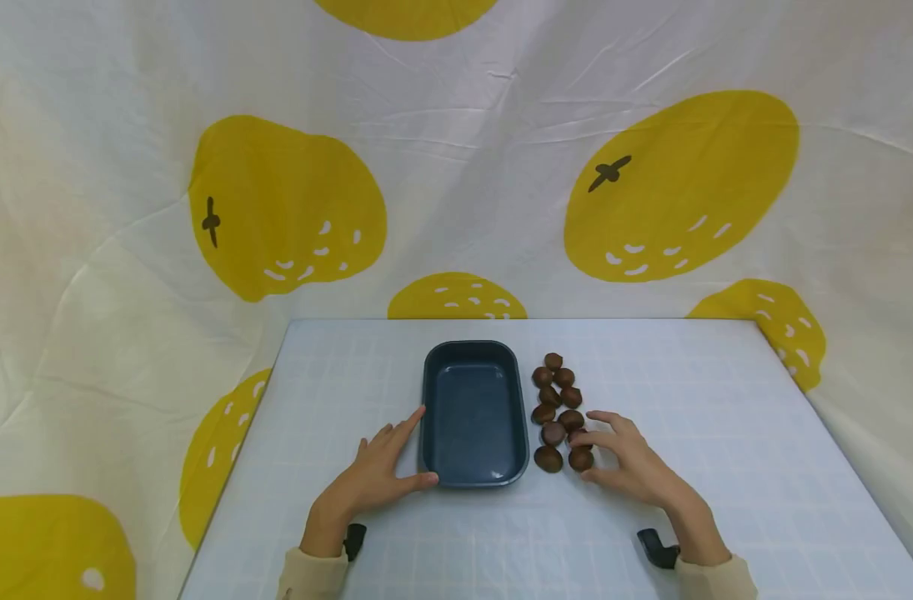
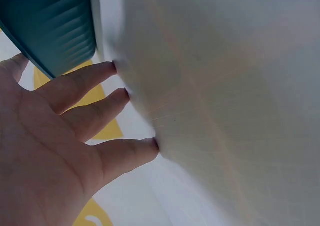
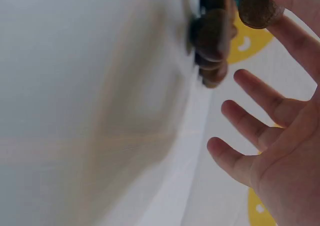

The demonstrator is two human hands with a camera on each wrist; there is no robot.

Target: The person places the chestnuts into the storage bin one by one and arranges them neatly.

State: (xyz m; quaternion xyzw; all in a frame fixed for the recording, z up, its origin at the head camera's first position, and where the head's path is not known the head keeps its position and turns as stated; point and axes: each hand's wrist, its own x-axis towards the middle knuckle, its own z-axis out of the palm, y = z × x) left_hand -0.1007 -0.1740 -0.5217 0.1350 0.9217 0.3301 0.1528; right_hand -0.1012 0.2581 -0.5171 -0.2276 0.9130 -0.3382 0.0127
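Note:
My left hand (image 1: 377, 471) rests at the near left side of a dark blue rectangular dish (image 1: 474, 479), fingers spread. Its index fingertip touches the left rim and its thumb the near left corner. In the left wrist view, the other fingertips (image 2: 154, 145) reach the tabletop. With thumb and index finger, my right hand (image 1: 639, 467) pinches a brown chestnut (image 3: 257, 8) at the near end of a group of chestnuts (image 1: 549, 458). The remaining fingers of that hand are extended and apart in the right wrist view.
Chestnuts lie in two rough columns right of the dish, the farthest chestnut (image 1: 553, 361) near its far end. A pale checked cover lies over the table (image 1: 696, 375). Behind it hangs a white cloth (image 1: 471, 208) printed with yellow fruit.

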